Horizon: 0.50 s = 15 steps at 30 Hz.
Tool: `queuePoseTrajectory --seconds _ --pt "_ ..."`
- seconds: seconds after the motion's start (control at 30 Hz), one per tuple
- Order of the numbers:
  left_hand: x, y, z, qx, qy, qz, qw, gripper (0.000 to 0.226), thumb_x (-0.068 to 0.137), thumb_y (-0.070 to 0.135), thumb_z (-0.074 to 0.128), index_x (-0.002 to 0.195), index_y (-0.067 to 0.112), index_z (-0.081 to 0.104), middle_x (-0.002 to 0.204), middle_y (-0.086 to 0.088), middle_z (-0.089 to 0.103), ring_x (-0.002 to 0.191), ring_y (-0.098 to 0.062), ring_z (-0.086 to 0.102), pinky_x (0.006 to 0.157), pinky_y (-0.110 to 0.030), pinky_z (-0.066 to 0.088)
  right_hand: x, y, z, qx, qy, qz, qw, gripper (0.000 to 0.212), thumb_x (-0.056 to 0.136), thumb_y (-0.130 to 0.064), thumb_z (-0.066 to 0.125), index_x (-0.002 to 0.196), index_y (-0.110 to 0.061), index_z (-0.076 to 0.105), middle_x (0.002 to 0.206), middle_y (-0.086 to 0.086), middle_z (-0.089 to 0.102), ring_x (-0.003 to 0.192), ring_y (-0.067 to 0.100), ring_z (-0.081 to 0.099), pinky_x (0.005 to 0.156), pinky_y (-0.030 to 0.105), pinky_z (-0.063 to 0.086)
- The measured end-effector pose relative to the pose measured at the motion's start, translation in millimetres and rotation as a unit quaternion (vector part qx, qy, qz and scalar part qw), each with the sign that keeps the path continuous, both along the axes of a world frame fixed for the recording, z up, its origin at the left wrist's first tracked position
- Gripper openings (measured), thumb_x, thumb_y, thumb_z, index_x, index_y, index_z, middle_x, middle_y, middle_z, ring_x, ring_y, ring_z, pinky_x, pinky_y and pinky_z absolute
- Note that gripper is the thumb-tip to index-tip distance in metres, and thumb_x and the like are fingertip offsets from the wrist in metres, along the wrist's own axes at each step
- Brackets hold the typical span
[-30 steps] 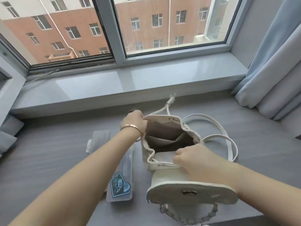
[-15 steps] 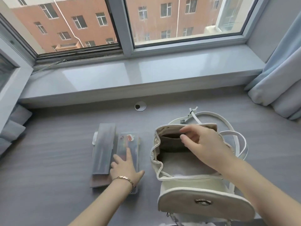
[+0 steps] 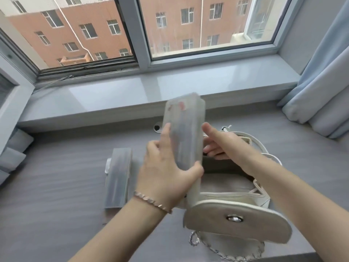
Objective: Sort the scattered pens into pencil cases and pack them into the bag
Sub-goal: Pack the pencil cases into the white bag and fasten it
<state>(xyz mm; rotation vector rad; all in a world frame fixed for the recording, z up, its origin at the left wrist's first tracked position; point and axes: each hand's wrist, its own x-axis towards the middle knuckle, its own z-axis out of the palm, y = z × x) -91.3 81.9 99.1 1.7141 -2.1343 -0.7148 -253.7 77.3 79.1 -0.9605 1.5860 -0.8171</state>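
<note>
A frosted translucent pencil case with a red sticker near its top stands nearly upright in the air, blurred by motion, over the left rim of the open cream bag. My left hand grips its lower half. My right hand is at the bag's far rim, fingers curled on the opening, thumb beside the case. A second frosted pencil case lies flat on the grey desk, left of the bag. The bag's flap with a metal snap hangs toward me.
A grey window sill runs along the far edge of the desk, with a round cable hole just below it. Blue curtains hang at the right. The bag's white straps and a chain trail around it.
My left hand has lifted the stickered pencil case off the desk and swung it upright to the bag's mouth. My right hand stays at the bag's far rim.
</note>
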Motion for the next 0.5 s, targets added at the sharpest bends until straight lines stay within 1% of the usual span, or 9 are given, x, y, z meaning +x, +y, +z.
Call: queuePoseTrajectory --seconds 0.07,0.13,0.2,0.27,0.33,0.37,0.43,0.47,0.5 --pt "-18 3 -4 -0.019 -0.035 -0.053 0.998 0.099 0.067 0.056 0.060 0.143 0.039 -0.001 0.111 -0.002 0.035 0.110 -0.025 0.049 0.093 -0.030 0.040 -1 -3 3 -0.005 -0.051 0.006 0.999 0.046 0.063 -0.062 0.057 0.086 -0.023 0.065 0.084 -0.003 0.072 0.077 0.012 0.068 0.076 0.029 0.053" --pt "-29 4 -9 -0.016 -0.037 -0.101 0.994 0.100 0.067 0.064 0.056 0.145 0.035 -0.001 0.113 -0.003 0.037 0.108 -0.024 0.052 0.091 -0.031 0.043 -7 -2 0 -0.018 -0.076 -0.018 0.997 0.022 0.078 -0.038 0.066 0.092 -0.021 0.066 0.086 -0.003 0.073 0.074 0.009 0.070 0.064 0.022 0.056" --pt "-27 -1 -13 -0.016 0.013 -0.115 0.993 0.090 0.067 0.067 0.046 0.143 0.030 0.015 0.118 -0.001 0.047 0.102 -0.019 0.057 0.089 -0.032 0.048 -16 0 -6 -0.027 -0.082 -0.070 0.994 0.022 0.080 -0.026 0.067 0.099 -0.015 0.066 0.091 0.002 0.073 0.076 0.013 0.070 0.064 0.025 0.057" --pt "-19 -12 -27 -0.044 0.079 -0.119 0.989 0.063 0.076 0.058 0.039 0.127 0.020 0.042 0.114 0.000 0.057 0.100 -0.016 0.059 0.088 -0.035 0.048 -24 3 -10 -0.046 -0.081 -0.114 0.989 0.030 0.080 -0.023 0.068 0.106 -0.010 0.064 0.098 0.007 0.071 0.082 0.018 0.069 0.068 0.028 0.056" --pt "-13 -23 -45 -0.044 0.063 -0.149 0.986 0.054 0.078 0.052 0.028 0.102 0.014 0.058 0.118 -0.007 0.056 0.113 -0.020 0.051 0.099 -0.029 0.039 -25 5 -13 -0.073 -0.088 -0.141 0.983 0.032 0.079 -0.023 0.069 0.107 -0.010 0.061 0.100 0.006 0.070 0.083 0.016 0.068 0.068 0.026 0.054" --pt "-12 -25 -53 -0.009 0.056 -0.161 0.985 0.053 0.077 0.052 0.024 0.089 0.015 0.061 0.124 -0.011 0.052 0.122 -0.020 0.044 0.100 -0.021 0.031 -26 8 -16 -0.086 -0.091 -0.154 0.980 0.033 0.078 -0.023 0.070 0.107 -0.010 0.061 0.100 0.005 0.070 0.083 0.015 0.067 0.067 0.024 0.054" --pt "-12 -28 -60 0.075 0.062 -0.163 0.982 0.043 0.087 0.047 0.026 0.066 0.023 0.054 0.134 -0.015 0.046 0.135 -0.016 0.031 0.092 -0.012 0.024 -26 11 -16 -0.116 -0.095 -0.173 0.973 0.031 0.077 -0.022 0.071 0.105 -0.013 0.060 0.099 0.003 0.070 0.082 0.014 0.067 0.066 0.022 0.054" --pt "-11 -28 -62 0.101 0.063 -0.169 0.978 0.042 0.093 0.040 0.029 0.062 0.024 0.051 0.136 -0.015 0.046 0.138 -0.014 0.028 0.091 -0.011 0.024 -27 13 -14 -0.135 -0.101 -0.183 0.969 0.030 0.075 -0.022 0.072 0.102 -0.017 0.060 0.097 0.002 0.071 0.081 0.014 0.068 0.066 0.023 0.055" --pt "-11 -28 -64 0.116 0.058 -0.175 0.976 0.042 0.096 0.035 0.031 0.066 0.020 0.056 0.135 -0.013 0.049 0.137 -0.014 0.030 0.091 -0.011 0.026 -29 15 -11 -0.161 -0.106 -0.191 0.962 0.029 0.072 -0.023 0.073 0.098 -0.020 0.060 0.092 -0.001 0.072 0.079 0.014 0.068 0.066 0.025 0.055"
